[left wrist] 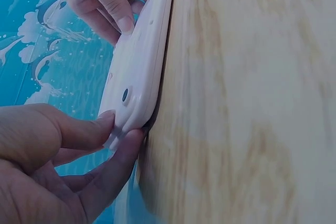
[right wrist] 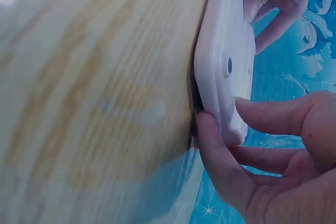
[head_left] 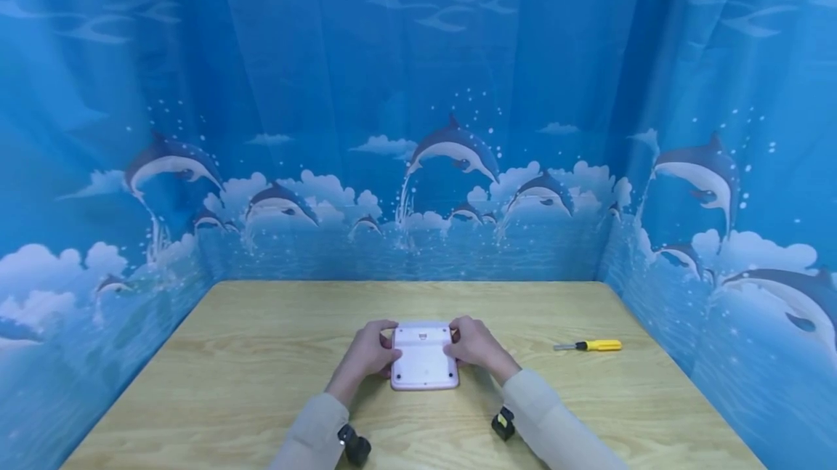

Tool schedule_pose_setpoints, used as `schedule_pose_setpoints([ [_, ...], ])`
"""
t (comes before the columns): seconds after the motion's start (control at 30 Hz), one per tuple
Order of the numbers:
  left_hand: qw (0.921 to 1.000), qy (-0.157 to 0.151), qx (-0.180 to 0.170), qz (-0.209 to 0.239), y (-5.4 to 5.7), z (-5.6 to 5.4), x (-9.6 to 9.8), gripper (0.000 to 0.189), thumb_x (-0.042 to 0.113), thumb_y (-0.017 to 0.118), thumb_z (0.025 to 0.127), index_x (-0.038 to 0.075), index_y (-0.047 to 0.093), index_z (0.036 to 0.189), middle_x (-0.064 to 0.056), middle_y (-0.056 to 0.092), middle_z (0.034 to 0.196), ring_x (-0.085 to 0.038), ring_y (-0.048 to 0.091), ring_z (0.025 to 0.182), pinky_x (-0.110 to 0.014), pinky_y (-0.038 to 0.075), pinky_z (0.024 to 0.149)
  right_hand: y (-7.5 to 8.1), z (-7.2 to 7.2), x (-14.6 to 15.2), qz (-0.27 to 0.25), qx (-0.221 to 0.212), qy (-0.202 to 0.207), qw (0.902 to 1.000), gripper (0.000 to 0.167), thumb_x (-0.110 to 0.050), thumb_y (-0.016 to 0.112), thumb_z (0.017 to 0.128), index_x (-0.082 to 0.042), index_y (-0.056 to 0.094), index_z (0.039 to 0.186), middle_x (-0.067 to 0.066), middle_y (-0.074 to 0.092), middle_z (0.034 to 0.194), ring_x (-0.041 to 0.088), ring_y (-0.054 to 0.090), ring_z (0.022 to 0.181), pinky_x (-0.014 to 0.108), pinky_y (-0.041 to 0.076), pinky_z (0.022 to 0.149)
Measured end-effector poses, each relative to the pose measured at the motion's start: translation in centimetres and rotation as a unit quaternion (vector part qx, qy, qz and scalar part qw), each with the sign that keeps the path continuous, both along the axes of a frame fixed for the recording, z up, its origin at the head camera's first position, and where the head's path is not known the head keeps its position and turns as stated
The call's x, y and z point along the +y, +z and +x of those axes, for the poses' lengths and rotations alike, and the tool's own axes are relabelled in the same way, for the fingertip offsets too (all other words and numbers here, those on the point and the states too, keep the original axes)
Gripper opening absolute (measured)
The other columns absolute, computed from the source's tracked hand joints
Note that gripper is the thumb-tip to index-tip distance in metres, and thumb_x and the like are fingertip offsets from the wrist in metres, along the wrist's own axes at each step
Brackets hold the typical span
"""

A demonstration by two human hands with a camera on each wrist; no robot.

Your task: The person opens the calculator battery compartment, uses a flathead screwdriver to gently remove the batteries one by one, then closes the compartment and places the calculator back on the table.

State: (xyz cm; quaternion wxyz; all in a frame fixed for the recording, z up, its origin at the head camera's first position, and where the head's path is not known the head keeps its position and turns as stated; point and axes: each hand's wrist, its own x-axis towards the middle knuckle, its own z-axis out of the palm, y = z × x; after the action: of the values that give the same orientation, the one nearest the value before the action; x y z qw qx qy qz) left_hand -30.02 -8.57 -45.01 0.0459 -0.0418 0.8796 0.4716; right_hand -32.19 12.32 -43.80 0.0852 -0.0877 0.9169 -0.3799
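Note:
A pale pink flat device, by its look a calculator [head_left: 425, 365], lies underside up at the middle of the wooden table. Small dark feet mark its corners, and a small latch shows near its far edge. My left hand [head_left: 368, 351] grips the left side, thumb on the upturned back and fingers at the edge. On the opposite side my right hand [head_left: 481, 346] holds it the same way. Both wrist views show the calculator [left wrist: 139, 66] close to the tabletop, fingertips tucked at its lower edge. Its front face is hidden.
On the right of the table [head_left: 261, 390] lies a screwdriver [head_left: 601, 345] with a yellow handle, its tip pointing left. Blue curtains [head_left: 366, 78] with dolphins enclose the table's back and sides. A small black camera [head_left: 356, 447] sits at the left wrist, another [head_left: 503, 423] at the right.

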Motion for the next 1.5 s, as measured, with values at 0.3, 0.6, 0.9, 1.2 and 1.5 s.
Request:
schedule_pose_setpoints([
  [0.3,1.0000,0.003,-0.007,-0.005,-0.09,-0.04,-0.02,0.061,-0.003,0.073,0.089,0.006,0.054,0.147,-0.013,0.062,0.098,-0.021,0.065,0.070,-0.025,0.059,0.053,-0.08,0.08,-0.07,-0.007,-0.006,0.001,1.0000,0.044,0.002,0.071,0.090,0.014,0.058,0.130,0.017,0.067,0.098,0.021,0.067,0.078,0.028,0.064,0.063],
  [0.6,0.9997,-0.024,-0.004,-0.004,-0.15,0.05,-0.39,0.060,-0.004,0.073,0.089,0.007,0.054,0.145,-0.014,0.061,0.098,-0.022,0.065,0.070,-0.027,0.060,0.054,-0.09,0.25,0.03,0.005,-0.002,0.002,1.0000,0.050,0.001,0.071,0.091,0.015,0.054,0.136,0.021,0.067,0.104,0.021,0.067,0.079,0.029,0.063,0.062],
  [0.9,0.9997,-0.025,0.002,-0.004,-0.21,-0.01,-0.42,0.059,-0.004,0.073,0.089,0.008,0.055,0.144,-0.013,0.061,0.098,-0.022,0.064,0.070,-0.026,0.059,0.054,-0.07,0.10,-0.08,0.012,-0.006,-0.001,0.9999,0.048,0.001,0.071,0.091,0.014,0.056,0.134,0.019,0.067,0.101,0.020,0.066,0.077,0.028,0.063,0.061],
  [1.2,0.9996,-0.026,0.004,-0.010,-0.13,-0.15,-0.40,0.058,-0.003,0.073,0.089,0.010,0.056,0.143,-0.013,0.060,0.098,-0.022,0.064,0.070,-0.026,0.059,0.053,0.11,0.09,-0.24,0.018,-0.005,-0.002,0.9998,0.047,0.000,0.071,0.092,0.014,0.056,0.134,0.018,0.067,0.100,0.019,0.065,0.076,0.028,0.063,0.061],
  [1.5,0.9996,-0.027,0.002,-0.010,-0.05,-0.19,-0.46,0.058,-0.004,0.073,0.089,0.010,0.057,0.143,-0.013,0.061,0.098,-0.022,0.065,0.070,-0.026,0.059,0.053,0.30,-0.04,-0.25,0.031,-0.006,0.002,0.9995,0.051,0.000,0.072,0.091,0.014,0.054,0.136,0.021,0.068,0.104,0.019,0.066,0.075,0.028,0.063,0.062],
])
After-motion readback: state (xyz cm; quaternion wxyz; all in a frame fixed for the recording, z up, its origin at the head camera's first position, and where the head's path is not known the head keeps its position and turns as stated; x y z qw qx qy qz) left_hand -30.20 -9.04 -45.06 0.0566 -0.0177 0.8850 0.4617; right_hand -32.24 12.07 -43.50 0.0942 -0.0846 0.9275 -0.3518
